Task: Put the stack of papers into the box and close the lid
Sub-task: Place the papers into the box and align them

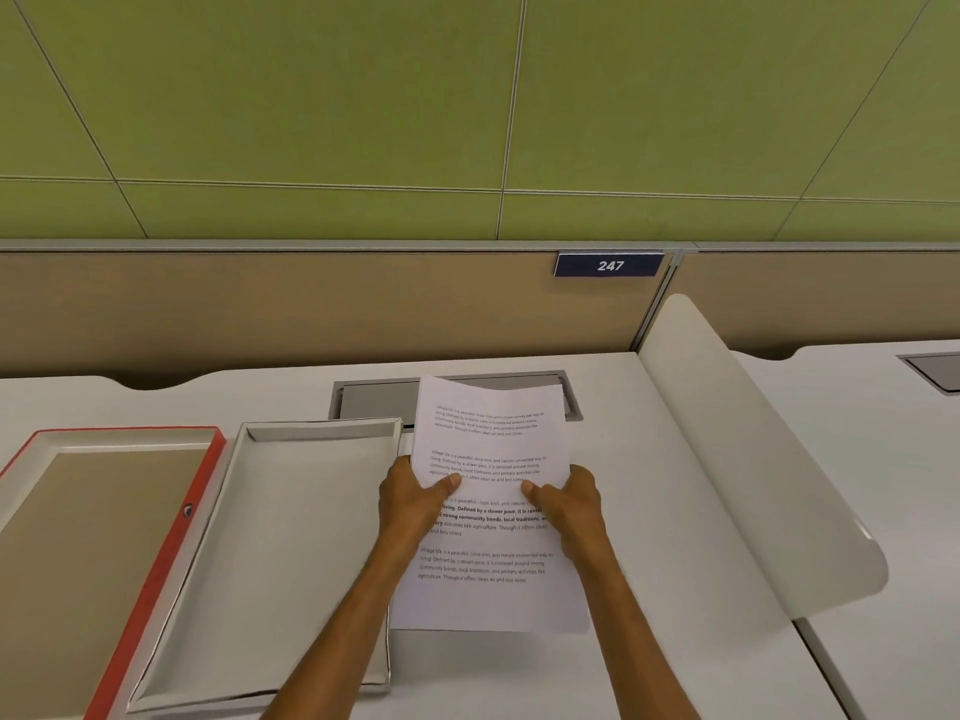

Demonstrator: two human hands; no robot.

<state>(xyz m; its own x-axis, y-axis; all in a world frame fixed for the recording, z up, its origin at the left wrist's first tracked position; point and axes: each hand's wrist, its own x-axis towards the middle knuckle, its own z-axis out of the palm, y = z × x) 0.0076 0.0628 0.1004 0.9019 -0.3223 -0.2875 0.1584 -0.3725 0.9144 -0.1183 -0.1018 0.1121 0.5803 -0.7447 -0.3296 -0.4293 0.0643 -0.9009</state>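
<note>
A stack of white printed papers is held a little above the desk, right of centre. My left hand grips its left edge, thumb on top. My right hand grips its right edge the same way. Just left of the papers lies an open shallow white box, its inside bare. Further left lies the lid, upside down, with a red rim and a beige inside. The stack's left edge slightly overlaps the box's right wall.
A white desk carries everything. A grey cable hatch sits behind the papers. A curved white divider rises on the right, with a second desk beyond it. A beige partition with a "247" plate stands at the back.
</note>
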